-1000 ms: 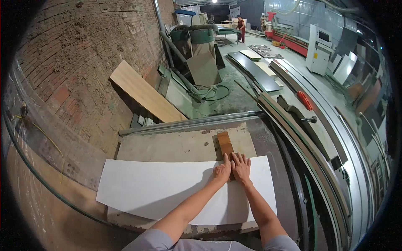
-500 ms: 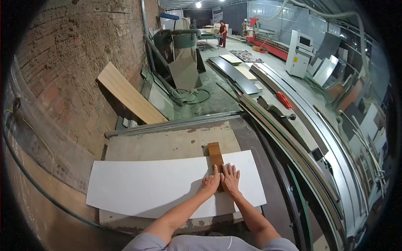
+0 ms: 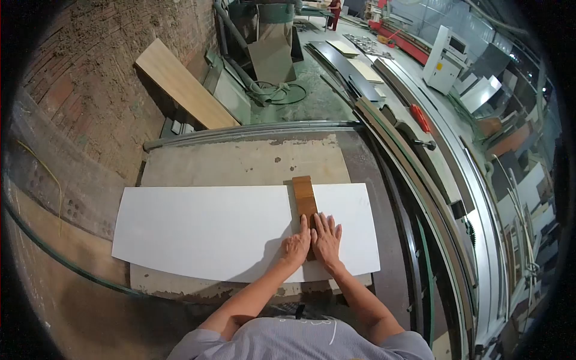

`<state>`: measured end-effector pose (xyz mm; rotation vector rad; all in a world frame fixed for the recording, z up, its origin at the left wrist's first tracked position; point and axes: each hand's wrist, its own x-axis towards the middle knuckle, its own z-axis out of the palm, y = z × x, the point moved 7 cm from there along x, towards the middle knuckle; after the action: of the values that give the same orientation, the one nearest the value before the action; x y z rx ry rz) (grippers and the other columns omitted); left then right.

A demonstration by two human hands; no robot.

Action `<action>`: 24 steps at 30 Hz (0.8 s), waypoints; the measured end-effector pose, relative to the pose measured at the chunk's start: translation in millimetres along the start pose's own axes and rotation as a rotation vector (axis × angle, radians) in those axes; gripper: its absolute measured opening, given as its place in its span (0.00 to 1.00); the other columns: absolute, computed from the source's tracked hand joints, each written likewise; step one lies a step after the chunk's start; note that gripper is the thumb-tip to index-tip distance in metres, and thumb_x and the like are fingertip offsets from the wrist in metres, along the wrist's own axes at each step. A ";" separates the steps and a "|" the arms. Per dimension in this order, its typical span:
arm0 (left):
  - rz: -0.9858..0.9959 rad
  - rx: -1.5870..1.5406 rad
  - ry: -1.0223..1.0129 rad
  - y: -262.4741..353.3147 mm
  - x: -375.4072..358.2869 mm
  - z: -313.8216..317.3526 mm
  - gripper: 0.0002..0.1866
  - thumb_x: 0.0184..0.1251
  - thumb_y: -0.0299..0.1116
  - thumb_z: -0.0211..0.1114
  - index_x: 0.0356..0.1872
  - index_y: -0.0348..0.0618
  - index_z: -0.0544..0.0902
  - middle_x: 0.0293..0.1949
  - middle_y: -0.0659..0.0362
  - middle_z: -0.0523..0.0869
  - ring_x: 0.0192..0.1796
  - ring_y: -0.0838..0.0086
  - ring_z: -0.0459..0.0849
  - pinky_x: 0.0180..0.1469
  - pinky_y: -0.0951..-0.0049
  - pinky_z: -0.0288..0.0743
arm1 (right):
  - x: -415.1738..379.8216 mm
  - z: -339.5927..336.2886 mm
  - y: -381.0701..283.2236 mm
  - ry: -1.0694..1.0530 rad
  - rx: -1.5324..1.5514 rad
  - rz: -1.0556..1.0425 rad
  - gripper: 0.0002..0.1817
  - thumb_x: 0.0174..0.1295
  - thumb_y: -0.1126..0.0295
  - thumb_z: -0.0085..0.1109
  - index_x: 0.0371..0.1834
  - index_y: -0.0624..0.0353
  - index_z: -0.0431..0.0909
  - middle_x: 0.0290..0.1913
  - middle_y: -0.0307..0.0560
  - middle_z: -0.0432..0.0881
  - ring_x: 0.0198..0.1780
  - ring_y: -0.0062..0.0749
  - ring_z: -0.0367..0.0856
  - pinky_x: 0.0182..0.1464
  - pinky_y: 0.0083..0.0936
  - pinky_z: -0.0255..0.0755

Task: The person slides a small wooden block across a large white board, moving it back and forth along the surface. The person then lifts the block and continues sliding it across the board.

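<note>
A white board (image 3: pixel 204 228) lies flat on a worn, stained panel (image 3: pixel 240 162). Across the board's right part runs a short brown wooden block (image 3: pixel 305 197), its far end reaching past the board's back edge. My left hand (image 3: pixel 296 247) is closed at the block's left side, index finger extended along it and the other fingers curled; its hold is partly hidden. On the block's right side my right hand (image 3: pixel 327 241) lies flat, fingers stretched out over block and board. The near part of the block is mostly covered by my hands.
A wood-grain plank (image 3: pixel 186 84) leans against the brick wall (image 3: pixel 108 90) at left. Long metal strips (image 3: pixel 474 186) lie to the right, with a red tool (image 3: pixel 420 118) among them. A white machine cabinet (image 3: pixel 445 60) and a person (image 3: pixel 334 13) are farther back.
The view has tilted downward, so the surroundings sit higher in the picture. Both hands stay on the wooden block, which shows no clear shift on the board.
</note>
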<state>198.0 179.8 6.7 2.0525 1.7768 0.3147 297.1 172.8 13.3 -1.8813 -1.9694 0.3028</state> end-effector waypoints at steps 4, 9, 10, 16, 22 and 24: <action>-0.017 0.021 0.040 -0.2 45.9 -4.6 0.30 0.71 0.43 0.42 0.70 0.42 0.48 0.27 0.43 0.84 0.29 0.52 0.84 0.34 0.53 0.77 | 45.2 2.3 7.1 0.035 -0.004 -0.006 0.26 0.67 0.58 0.38 0.69 0.48 0.57 0.70 0.44 0.58 0.72 0.48 0.48 0.69 0.54 0.37; -0.018 0.016 -0.006 3.7 63.4 -7.9 0.31 0.71 0.42 0.42 0.70 0.43 0.45 0.33 0.40 0.84 0.35 0.50 0.84 0.41 0.51 0.76 | 59.7 0.5 11.1 0.060 0.013 -0.006 0.26 0.67 0.57 0.38 0.69 0.47 0.57 0.70 0.43 0.58 0.72 0.48 0.49 0.69 0.53 0.38; -0.010 0.022 -0.008 4.7 62.1 -7.9 0.31 0.71 0.42 0.42 0.70 0.43 0.45 0.33 0.40 0.84 0.35 0.50 0.84 0.41 0.51 0.76 | 59.3 -0.5 11.6 0.066 0.017 0.002 0.26 0.67 0.57 0.38 0.69 0.47 0.57 0.70 0.43 0.58 0.72 0.48 0.49 0.69 0.53 0.38; 0.128 0.113 0.124 -6.5 32.3 -2.0 0.30 0.71 0.42 0.42 0.68 0.36 0.49 0.28 0.42 0.83 0.31 0.51 0.84 0.35 0.53 0.77 | 26.7 5.0 0.6 0.083 0.007 0.037 0.27 0.66 0.56 0.38 0.69 0.48 0.57 0.69 0.46 0.59 0.71 0.49 0.49 0.70 0.53 0.38; 0.108 0.088 -0.070 -38.2 -46.0 -18.6 0.33 0.71 0.44 0.42 0.70 0.40 0.44 0.28 0.39 0.83 0.31 0.49 0.84 0.33 0.51 0.76 | -45.2 14.5 -47.3 0.062 0.008 0.019 0.28 0.67 0.57 0.41 0.69 0.49 0.55 0.70 0.47 0.57 0.72 0.49 0.48 0.69 0.55 0.37; 0.081 0.074 -0.071 -53.7 -74.8 -30.3 0.33 0.71 0.44 0.42 0.70 0.41 0.45 0.28 0.39 0.83 0.31 0.49 0.84 0.35 0.51 0.76 | -65.7 19.6 -69.7 0.008 0.041 -0.002 0.29 0.66 0.56 0.40 0.69 0.51 0.55 0.70 0.50 0.56 0.72 0.53 0.46 0.69 0.56 0.35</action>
<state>125.0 116.8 16.9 2.1632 1.6893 0.1996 226.7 104.9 16.2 -1.8524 -1.9449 0.3317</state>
